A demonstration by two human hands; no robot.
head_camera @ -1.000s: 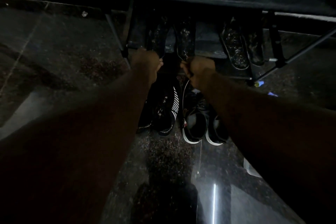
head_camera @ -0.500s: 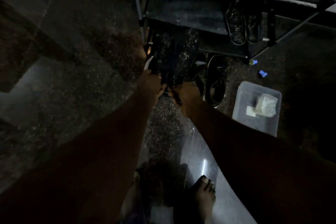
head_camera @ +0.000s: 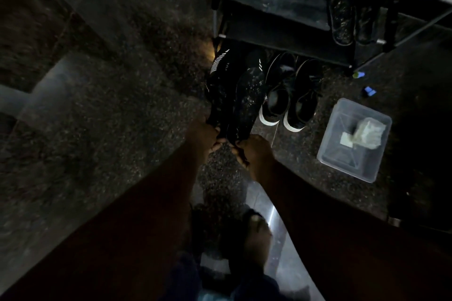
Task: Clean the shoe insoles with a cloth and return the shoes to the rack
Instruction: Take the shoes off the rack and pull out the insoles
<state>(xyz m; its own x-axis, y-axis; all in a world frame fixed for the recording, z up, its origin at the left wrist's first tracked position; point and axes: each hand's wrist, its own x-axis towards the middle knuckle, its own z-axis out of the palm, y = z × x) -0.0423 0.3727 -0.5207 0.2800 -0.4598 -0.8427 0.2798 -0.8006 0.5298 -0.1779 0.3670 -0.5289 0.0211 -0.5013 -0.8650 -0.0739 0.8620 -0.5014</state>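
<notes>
The scene is dim. My left hand [head_camera: 203,132] grips the heel of one black speckled shoe [head_camera: 219,98], and my right hand [head_camera: 254,151] grips the heel of its mate [head_camera: 249,95]. Both shoes hang toes away from me, in front of the black shoe rack [head_camera: 281,19]. They partly hide a black pair with white stripes [head_camera: 220,61] on the floor below. A pale crumpled cloth [head_camera: 369,133] lies in a clear plastic box [head_camera: 342,166] on the floor to the right.
Black sneakers with white soles [head_camera: 291,98] stand on the floor at the rack's foot. Another dark speckled pair [head_camera: 342,17] sits on the rack's shelf at right. Small blue bits [head_camera: 369,91] lie near the rack leg. My bare foot [head_camera: 256,230] is on the polished stone floor.
Both hands have drawn the speckled pair off the rack shelf and back towards me. The view has pulled away, bringing the plastic box and my foot into sight.
</notes>
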